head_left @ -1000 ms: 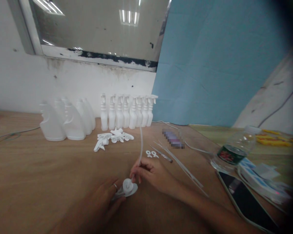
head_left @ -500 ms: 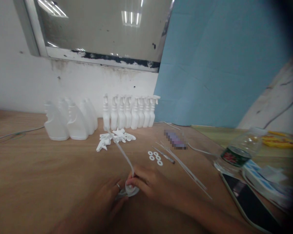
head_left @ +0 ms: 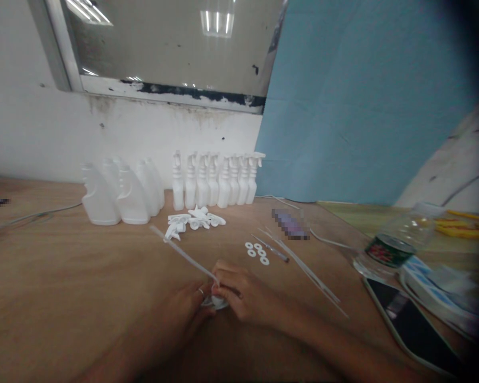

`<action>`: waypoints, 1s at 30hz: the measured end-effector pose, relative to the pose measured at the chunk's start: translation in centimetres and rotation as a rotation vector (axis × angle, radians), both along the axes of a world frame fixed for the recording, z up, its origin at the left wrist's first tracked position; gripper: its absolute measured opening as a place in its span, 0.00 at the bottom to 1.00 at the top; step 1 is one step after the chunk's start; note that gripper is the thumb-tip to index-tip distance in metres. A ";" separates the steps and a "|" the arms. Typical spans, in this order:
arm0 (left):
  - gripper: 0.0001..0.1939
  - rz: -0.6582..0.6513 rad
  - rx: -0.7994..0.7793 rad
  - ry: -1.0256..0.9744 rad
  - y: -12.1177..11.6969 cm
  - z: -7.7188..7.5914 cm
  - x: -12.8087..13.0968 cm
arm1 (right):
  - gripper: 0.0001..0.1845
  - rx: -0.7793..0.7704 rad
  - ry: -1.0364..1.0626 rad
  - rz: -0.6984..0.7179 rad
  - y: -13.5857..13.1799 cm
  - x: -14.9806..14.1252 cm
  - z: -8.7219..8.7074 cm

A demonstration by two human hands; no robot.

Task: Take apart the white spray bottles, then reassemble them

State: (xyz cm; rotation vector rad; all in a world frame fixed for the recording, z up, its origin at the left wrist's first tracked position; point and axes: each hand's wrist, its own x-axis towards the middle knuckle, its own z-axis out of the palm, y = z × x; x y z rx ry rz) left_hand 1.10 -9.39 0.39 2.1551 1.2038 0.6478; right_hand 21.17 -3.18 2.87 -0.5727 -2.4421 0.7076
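Note:
Near the front of the table, my left hand [head_left: 179, 311] is closed around a white spray trigger head [head_left: 219, 302], mostly covered by the fingers. My right hand [head_left: 245, 292] pinches a thin translucent dip tube [head_left: 186, 256] close to its lower end, at the head's round collar. From there the tube slants up and to the left, its free end over the tabletop. Beyond the hands lies a pile of loose white trigger heads [head_left: 197, 219]. Several white ring washers [head_left: 257, 250] lie right of the pile, beside a slim screwdriver-like tool [head_left: 277, 252] and several loose tubes [head_left: 307, 271].
White bottles without heads [head_left: 133, 199] stand at the back left. A row of spray bottles [head_left: 223, 189] with heads stands beside them along the wall. On the right are a water bottle [head_left: 389, 250], a phone [head_left: 411, 324] and a power strip [head_left: 435, 298].
The tube has swung left and now leans lower. Both hands sit slightly higher in the picture, still holding the head and tube. The whole view has shifted a little.

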 end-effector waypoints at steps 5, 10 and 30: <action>0.16 0.021 0.013 -0.019 -0.1 -0.4 -0.3 | 0.12 -0.083 0.037 -0.103 0.1 0.5 0.2; 0.16 0.121 -0.095 -0.114 -0.1 0.9 -0.3 | 0.33 0.162 -0.084 -0.063 -1.3 3.0 1.3; 0.29 1.159 0.779 0.049 14.1 4.9 -24.5 | 0.16 -0.107 0.817 -0.812 -3.5 9.7 -1.6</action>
